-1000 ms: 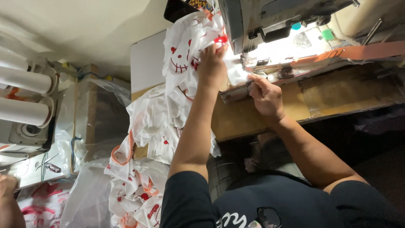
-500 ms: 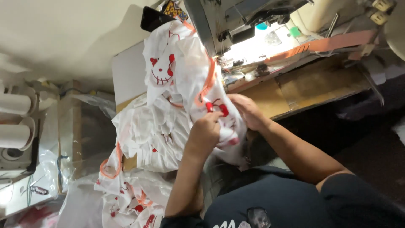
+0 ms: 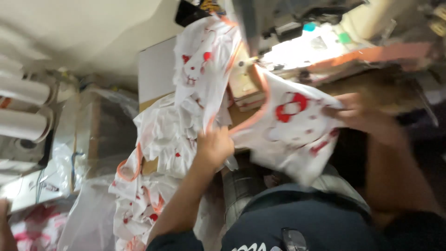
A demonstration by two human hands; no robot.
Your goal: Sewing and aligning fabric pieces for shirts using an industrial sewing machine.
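cloth (image 3: 297,125): white, with red printed shapes and small red spots; orange trim on the edge at 9 o'clock
hanging cloth (image 3: 204,65): white, red print, orange edge at 3 o'clock
pile (image 3: 158,139): white pieces with red marks and orange borders, at 9 o'clock from the left hand (image 3: 213,146)
machine (image 3: 297,28): grey body, bright white lit plate, one turquoise and one green knob at 1 o'clock
table (image 3: 371,79): brown wood, orange strip along the top
rolls (image 3: 23,107): white, at 9 o'clock
shirt (image 3: 302,223): dark navy, small white print
bag (image 3: 88,227): clear plastic, pale grey
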